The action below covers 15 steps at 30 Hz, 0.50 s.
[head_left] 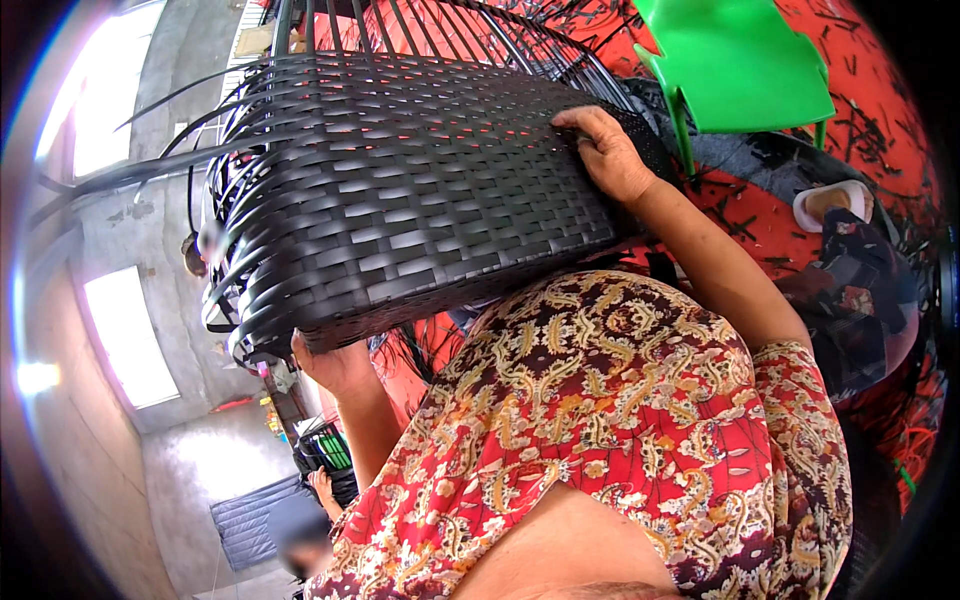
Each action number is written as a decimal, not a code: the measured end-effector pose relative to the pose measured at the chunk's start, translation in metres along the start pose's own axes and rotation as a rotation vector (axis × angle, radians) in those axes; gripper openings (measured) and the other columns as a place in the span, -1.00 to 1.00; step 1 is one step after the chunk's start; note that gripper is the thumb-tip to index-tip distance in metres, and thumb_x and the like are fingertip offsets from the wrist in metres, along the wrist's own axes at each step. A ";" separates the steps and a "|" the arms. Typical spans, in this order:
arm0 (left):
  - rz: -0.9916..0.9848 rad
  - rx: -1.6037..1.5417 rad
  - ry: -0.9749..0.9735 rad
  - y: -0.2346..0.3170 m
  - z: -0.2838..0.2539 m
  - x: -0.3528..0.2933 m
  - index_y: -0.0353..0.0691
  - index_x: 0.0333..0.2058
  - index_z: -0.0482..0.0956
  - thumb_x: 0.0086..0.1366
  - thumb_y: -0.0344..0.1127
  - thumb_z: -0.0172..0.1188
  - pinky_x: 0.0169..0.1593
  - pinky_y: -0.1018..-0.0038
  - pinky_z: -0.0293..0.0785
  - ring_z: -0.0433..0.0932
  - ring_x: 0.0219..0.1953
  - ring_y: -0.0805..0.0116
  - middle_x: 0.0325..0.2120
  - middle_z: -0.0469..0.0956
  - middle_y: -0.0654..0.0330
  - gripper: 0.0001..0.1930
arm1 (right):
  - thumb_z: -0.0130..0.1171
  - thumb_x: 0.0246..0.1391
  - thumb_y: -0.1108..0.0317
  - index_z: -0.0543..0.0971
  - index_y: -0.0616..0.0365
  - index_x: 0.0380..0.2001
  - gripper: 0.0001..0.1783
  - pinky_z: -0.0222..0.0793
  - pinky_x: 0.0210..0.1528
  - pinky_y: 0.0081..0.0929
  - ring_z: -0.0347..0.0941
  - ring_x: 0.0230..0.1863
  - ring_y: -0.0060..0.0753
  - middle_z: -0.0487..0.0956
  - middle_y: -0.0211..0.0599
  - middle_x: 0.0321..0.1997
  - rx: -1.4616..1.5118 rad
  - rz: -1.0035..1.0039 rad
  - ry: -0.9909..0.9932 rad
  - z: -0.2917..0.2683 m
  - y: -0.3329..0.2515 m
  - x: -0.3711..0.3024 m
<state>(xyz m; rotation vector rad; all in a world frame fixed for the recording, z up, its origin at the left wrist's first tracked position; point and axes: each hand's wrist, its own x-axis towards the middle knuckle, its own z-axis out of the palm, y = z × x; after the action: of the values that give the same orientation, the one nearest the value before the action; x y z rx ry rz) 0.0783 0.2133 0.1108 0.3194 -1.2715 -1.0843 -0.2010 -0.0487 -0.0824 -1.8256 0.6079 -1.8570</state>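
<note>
A large black piece of woven plastic wicker (400, 190), shaped like a boxy furniture part, leans across my lap. Many loose flat black strips (175, 160) stick out along its left side. My left hand (340, 368) holds its near left corner, the thumb up against the edge and the other fingers mostly hidden beneath. On the right part of the woven surface rests my right hand (612, 155), its fingers reaching out over the weave with nothing visible in them. Bare black rods (400, 28) of the frame extend past the weave at the far side.
A green plastic chair (740, 65) stands at the far right. Black strip scraps (865, 130) litter the red floor. Another person's foot in a pale slipper (835, 205) shows at right. To the lower left, another person's hand (322, 490) is near dark material.
</note>
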 end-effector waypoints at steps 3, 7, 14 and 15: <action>-0.021 -0.007 0.035 -0.003 0.005 -0.004 -0.31 0.10 0.38 0.20 -0.33 0.05 0.33 0.13 -0.01 0.25 0.22 0.11 0.15 0.35 0.07 -0.54 | -0.08 -0.19 0.68 0.48 -0.01 -0.04 -0.43 0.16 0.21 -0.24 0.29 0.13 -0.06 0.44 -0.19 0.03 0.020 -0.105 0.115 0.007 -0.034 0.012; 0.010 -0.025 0.049 -0.007 -0.006 -0.008 -0.31 0.07 0.41 0.22 -0.30 0.04 0.31 0.12 0.03 0.29 0.19 0.10 0.12 0.37 0.08 -0.56 | -0.07 -0.14 0.67 0.46 -0.01 0.02 -0.41 0.12 0.26 -0.23 0.25 0.16 -0.01 0.39 -0.13 0.11 0.030 -0.023 -0.005 0.020 -0.046 0.006; 0.103 0.093 0.292 -0.011 0.001 -0.025 -0.31 0.07 0.37 0.18 -0.20 0.07 0.24 0.13 0.17 0.36 0.13 0.10 0.06 0.42 0.05 -0.51 | 0.01 0.01 0.51 0.45 -0.04 0.04 -0.53 0.17 0.19 -0.24 0.25 0.17 -0.01 0.37 -0.08 0.14 -0.031 -0.044 -0.094 0.012 -0.049 0.024; 0.099 0.092 0.325 -0.013 0.003 -0.024 -0.31 0.07 0.37 0.19 -0.21 0.06 0.24 0.13 0.18 0.37 0.12 0.10 0.05 0.43 0.04 -0.51 | 0.02 0.05 0.45 0.45 -0.03 0.05 -0.57 0.16 0.20 -0.24 0.25 0.18 -0.01 0.36 -0.07 0.14 -0.025 -0.090 -0.061 0.012 -0.061 0.035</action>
<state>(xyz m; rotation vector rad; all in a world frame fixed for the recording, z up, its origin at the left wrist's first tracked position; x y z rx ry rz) 0.0720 0.2265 0.0879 0.4777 -1.0359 -0.8516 -0.1909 -0.0213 -0.0176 -1.9475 0.5376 -1.8504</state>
